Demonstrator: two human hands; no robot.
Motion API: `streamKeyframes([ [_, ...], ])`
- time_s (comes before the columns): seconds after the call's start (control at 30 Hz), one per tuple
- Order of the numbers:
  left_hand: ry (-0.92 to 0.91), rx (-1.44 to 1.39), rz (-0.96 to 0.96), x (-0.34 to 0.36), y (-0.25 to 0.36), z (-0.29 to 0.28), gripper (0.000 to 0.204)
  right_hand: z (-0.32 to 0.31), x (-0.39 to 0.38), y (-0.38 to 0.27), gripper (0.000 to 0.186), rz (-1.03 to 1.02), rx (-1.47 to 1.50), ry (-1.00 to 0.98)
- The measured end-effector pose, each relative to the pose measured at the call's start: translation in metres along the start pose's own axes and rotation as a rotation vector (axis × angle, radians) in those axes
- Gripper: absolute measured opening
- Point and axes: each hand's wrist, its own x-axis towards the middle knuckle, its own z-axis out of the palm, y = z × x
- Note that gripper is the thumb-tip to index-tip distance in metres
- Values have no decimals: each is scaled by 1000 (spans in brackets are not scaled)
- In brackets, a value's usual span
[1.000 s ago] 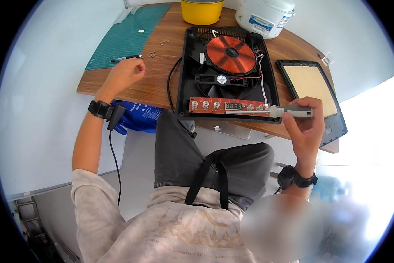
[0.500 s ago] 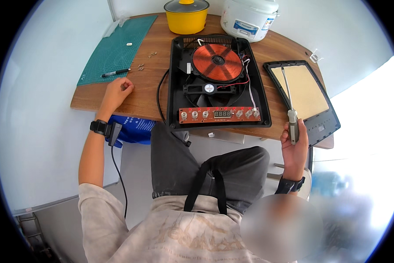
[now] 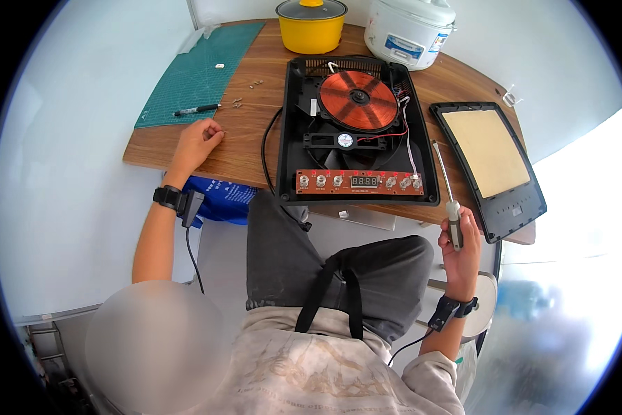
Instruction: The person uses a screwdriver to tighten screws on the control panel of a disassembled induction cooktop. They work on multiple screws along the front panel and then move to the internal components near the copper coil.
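My right hand (image 3: 463,245) grips the handle of a long screwdriver (image 3: 454,220) off the table's front right edge. Its shaft slants up and left, with the tip beside the right wall of an opened induction cooker (image 3: 432,187). Inside that black housing are a round copper coil (image 3: 338,93), a fan below it and a red-brown control board (image 3: 311,189) along the near side. Fingers curled together, my left hand (image 3: 199,144) rests at the table's left front; whatever they may pinch is hidden. Several small screws (image 3: 237,104) lie just beyond it, near a black pen (image 3: 197,110).
A green cutting mat (image 3: 186,76) covers the back left of the wooden table (image 3: 248,149). The cooker's cover (image 3: 511,204) lies underside up at the right. A yellow pot (image 3: 311,34) and a white rice cooker (image 3: 404,41) stand behind. A black cord (image 3: 264,155) runs down the housing's left side.
My right hand has brought the screwdriver left and toward me, away from the cover. My left hand keeps its place on the table. The whole view has shifted slightly.
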Motion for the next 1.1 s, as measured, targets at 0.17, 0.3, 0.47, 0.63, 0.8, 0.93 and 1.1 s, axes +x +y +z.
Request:
streamKeyframes([
  [0.17, 82, -33, 22, -5, -16, 4, 13, -6, -10, 4, 39, 34, 91, -5],
  [0.3, 144, -31, 13, -14, 20, 3, 13, -4, -11, -2, 39, -9, 108, -153],
  [0.47, -72, -83, 271, -43, 151, -3, 15, 18, -9, -16, 25, 14, 87, -273],
  [0.63, -230, 28, 683, -57, 200, 29, 27, 31, 7, -10, 18, 10, -153, -140],
  [0.8, -436, -21, 536, -47, 201, 32, 34, 40, 25, -12, 32, -61, -492, -23],
  [0.93, -437, -22, 593, -46, 200, 31, 33, 41, 28, -10, 32, -107, -738, 3],
  [1.1, -437, -44, 622, -43, 198, 31, 32, 43, 26, -13, 32, -183, -919, -30],
])
